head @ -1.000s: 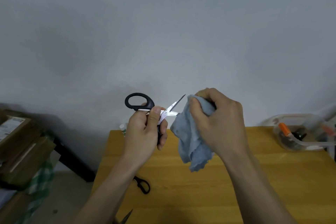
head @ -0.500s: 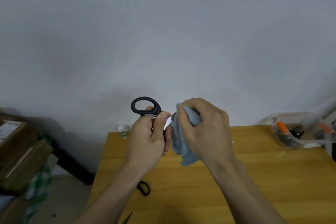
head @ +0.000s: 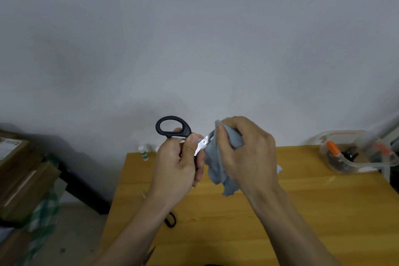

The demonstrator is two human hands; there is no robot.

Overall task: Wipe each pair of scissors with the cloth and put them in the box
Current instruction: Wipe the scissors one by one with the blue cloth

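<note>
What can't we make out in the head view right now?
- Scissors blade tips: wrapped in the cloth under the right hand.
- Lower handle loop: covered by the left hand.
- Second scissors on the table: mostly behind the left forearm.
- Box contents: blurred.

Plain spare room: bare grey wall, wooden table, stacked cardboard boxes.

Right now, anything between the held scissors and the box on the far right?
Nothing visible. The left hand holds the black-handled scissors in the air, the right hand holds the cloth on the blades; bare table lies between them and the clear box.
</note>
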